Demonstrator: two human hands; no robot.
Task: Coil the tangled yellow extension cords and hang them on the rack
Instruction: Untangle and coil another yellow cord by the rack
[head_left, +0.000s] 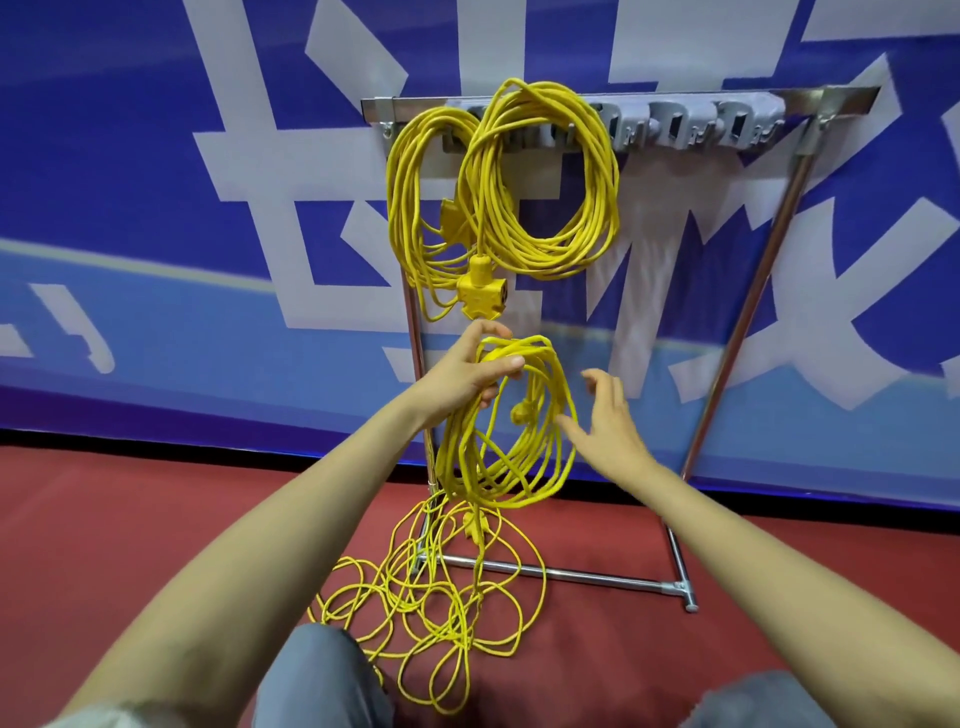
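My left hand (470, 371) grips the top of a half-made coil of yellow extension cord (519, 447) that hangs in front of the rack. The cord's loose end trails down into a tangle of loops (431, 613) on the red floor. My right hand (605, 426) hovers just right of the coil with fingers spread, holding nothing. Two finished yellow coils (540, 176) hang from hooks at the left of the metal rack (748, 291), with a yellow multi-socket head (480, 293) dangling below them.
The rack has a grey hook strip (691, 124) along its top bar, with several free hooks to the right. Its base bar (571, 574) lies on the floor under the tangle. A blue banner wall (156, 208) stands behind. My knees (322, 680) are at the bottom.
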